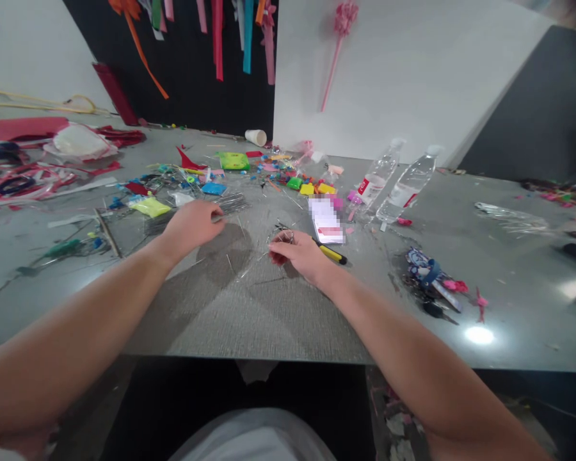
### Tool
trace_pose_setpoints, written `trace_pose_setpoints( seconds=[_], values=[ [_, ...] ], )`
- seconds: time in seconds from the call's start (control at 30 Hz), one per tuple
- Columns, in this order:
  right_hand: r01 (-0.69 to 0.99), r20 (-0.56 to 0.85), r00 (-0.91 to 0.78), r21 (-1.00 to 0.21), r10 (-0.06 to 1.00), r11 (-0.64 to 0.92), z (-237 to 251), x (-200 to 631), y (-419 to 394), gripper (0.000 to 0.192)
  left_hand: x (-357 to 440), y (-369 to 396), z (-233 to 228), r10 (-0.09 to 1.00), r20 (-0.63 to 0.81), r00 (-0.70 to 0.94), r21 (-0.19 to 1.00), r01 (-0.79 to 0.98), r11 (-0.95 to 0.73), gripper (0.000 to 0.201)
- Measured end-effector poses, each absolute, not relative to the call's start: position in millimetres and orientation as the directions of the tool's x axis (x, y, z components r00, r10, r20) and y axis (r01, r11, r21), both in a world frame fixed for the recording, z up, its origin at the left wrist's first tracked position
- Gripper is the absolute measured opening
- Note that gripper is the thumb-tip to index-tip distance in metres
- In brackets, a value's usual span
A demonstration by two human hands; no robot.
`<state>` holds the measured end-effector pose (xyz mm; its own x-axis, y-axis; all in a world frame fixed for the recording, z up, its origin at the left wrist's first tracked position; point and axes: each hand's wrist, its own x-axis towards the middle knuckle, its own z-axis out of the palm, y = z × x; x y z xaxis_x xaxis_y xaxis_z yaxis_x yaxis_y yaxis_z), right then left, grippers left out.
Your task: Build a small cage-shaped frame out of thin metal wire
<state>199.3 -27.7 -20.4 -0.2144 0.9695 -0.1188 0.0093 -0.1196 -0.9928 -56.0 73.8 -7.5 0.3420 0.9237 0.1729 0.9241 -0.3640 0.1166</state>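
Observation:
My left hand (pixel 194 223) is over the table on the left, its fingers curled together beside a bundle of thin grey wires (pixel 233 203). Whatever its fingertips grip, if anything, is too small to make out. Nearer the middle, my right hand (pixel 297 253) is closed in a pinch, with thin shiny wire (pixel 256 264) running from its fingertips toward the tabletop. Just behind it lies a dark metal tool, partly hidden. A yellow and black utility knife (pixel 333 253) rests against the back of that hand. A few short wire pieces (pixel 229 262) lie between the hands.
A phone (pixel 326 221) and two clear plastic bottles (pixel 408 186) are right of centre. Colourful packets (pixel 233 161) and small scraps spread across the back. Keys with a patterned pouch (pixel 420 269) lie at the right. Ribbons (pixel 218 38) hang on the back wall.

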Motion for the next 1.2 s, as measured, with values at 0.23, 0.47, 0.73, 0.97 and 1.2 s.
trace_pose_setpoints(
  seconds=[0.23, 0.47, 0.73, 0.97, 1.2],
  values=[
    [0.056, -0.139, -0.197, -0.990, 0.970, -0.130, -22.7, 199.0, -26.8, 0.012, -72.9, 91.3, -15.5, 0.960, 0.078, 0.270, 0.075, 0.958, -0.276, 0.034],
    [0.071, -0.124, -0.195, -0.991, 0.973, -0.112, -24.7, 201.0, -25.3, 0.011, -67.2, 91.6, -18.3, 0.966, 0.079, 0.248, 0.053, 0.966, -0.252, 0.031],
    [0.123, -0.123, -0.236, -0.988, 0.964, -0.095, -29.2, 202.4, -23.5, 0.011, -66.6, 91.4, -21.0, 0.975, 0.091, 0.203, 0.068, 0.975, -0.210, 0.033],
    [0.136, -0.141, -0.241, -0.985, 0.960, -0.111, -28.4, 202.1, -23.9, 0.012, -66.6, 95.6, -25.6, 0.966, 0.089, 0.243, 0.073, 0.966, -0.250, 0.038],
    [0.107, -0.136, -0.221, -0.988, 0.966, -0.114, -23.2, 203.0, -26.9, 0.013, -66.4, 92.4, -22.9, 0.955, 0.122, 0.270, 0.067, 0.958, -0.279, 0.039]
  ],
)
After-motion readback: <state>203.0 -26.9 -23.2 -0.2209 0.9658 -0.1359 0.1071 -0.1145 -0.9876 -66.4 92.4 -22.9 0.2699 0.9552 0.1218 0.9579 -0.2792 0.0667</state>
